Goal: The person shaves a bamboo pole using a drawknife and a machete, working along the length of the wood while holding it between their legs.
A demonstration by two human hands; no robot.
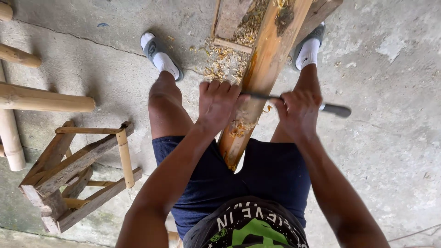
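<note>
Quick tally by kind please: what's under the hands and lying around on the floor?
Wooden plank being shaved: 1
Two-handled blade, gripped by left hand and right hand: 1
Wooden stool frame: 1
Bamboo poles in view, left side: 5
Piles of shavings: 1
Total: 9

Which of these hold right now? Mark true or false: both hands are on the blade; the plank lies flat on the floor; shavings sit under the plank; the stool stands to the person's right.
1. Both hands grip the blade: true, left hand and right hand hold the drawknife.
2. False: the plank slants up between the knees.
3. True: shavings lie there.
4. False: the wooden stool is to the left.
</note>
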